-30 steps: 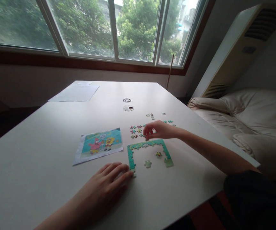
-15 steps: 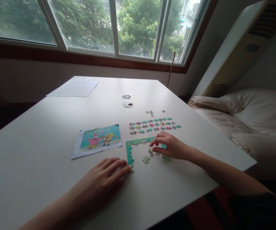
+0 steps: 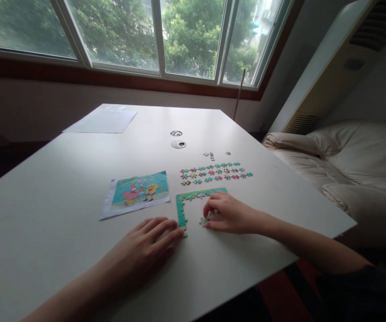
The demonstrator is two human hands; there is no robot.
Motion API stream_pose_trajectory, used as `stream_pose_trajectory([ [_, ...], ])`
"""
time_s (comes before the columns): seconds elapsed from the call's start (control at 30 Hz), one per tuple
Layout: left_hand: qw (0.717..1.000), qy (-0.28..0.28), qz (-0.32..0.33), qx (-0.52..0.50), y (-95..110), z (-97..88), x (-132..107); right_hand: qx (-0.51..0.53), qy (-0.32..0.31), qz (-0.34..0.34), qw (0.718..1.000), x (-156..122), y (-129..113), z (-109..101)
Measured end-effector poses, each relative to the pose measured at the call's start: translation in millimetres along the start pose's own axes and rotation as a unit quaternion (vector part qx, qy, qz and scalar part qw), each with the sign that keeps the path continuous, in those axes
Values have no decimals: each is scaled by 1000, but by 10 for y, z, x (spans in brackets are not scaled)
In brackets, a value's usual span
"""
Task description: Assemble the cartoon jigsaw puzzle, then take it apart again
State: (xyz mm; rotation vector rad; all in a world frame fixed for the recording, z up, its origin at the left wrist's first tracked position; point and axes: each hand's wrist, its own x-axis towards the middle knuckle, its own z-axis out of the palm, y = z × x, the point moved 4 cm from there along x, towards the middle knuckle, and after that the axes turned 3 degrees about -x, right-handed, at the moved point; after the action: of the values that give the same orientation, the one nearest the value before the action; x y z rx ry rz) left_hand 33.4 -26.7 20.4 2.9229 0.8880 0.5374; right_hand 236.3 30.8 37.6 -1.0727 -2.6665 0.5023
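A partly joined jigsaw puzzle border (image 3: 181,212) with green and teal edges lies on the white table, its top and left sides showing. Beside its lower left end rests my left hand (image 3: 151,237), fingers stretched out, the tips touching the pale bottom piece. My right hand (image 3: 229,214) is inside the border, thumb and fingers curled onto a pale green puzzle piece (image 3: 202,221). Other pieces under that hand are mostly hidden. Left of the border lies a printed cartoon picture (image 3: 141,190) on white paper.
Several loose puzzle pieces (image 3: 211,172) lie in rows beyond the border, with a few pale ones (image 3: 209,155) farther back. Two round discs (image 3: 178,144) lie farther off. White sheets (image 3: 102,121) lie at the far left; a cream sofa (image 3: 354,179) stands to the right.
My right hand has moved left and slightly down, its fingers closing onto the pale green puzzle piece. My left hand stays at the border's lower left end.
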Motion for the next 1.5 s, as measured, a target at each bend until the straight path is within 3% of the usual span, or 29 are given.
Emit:
stream_pose_trajectory([
  [0.4, 1000, 9, 1, -4, 0, 13, 6, 19, 25, -70, 997, 61, -155, 139],
  [0.83, 1000, -1, -6, -2, 0, 19, -12, 10, 27, -84, 996, 115, -175, 161],
  [1.03, 1000, -19, -14, -7, -12, 34, -7, 13, 84, -71, 994, 74, 69, -173],
  [1.13, 1000, -23, -10, 2, -16, 44, -7, -6, 76, -50, 996, 15, 264, -293],
  [1.3, 999, -27, -6, 19, -14, 60, -8, -22, 26, -29, 999, -48, 465, -282],
  [1.5, 1000, -20, -6, 18, -1, 44, 3, -24, 9, -23, 999, -32, 521, -234],
])
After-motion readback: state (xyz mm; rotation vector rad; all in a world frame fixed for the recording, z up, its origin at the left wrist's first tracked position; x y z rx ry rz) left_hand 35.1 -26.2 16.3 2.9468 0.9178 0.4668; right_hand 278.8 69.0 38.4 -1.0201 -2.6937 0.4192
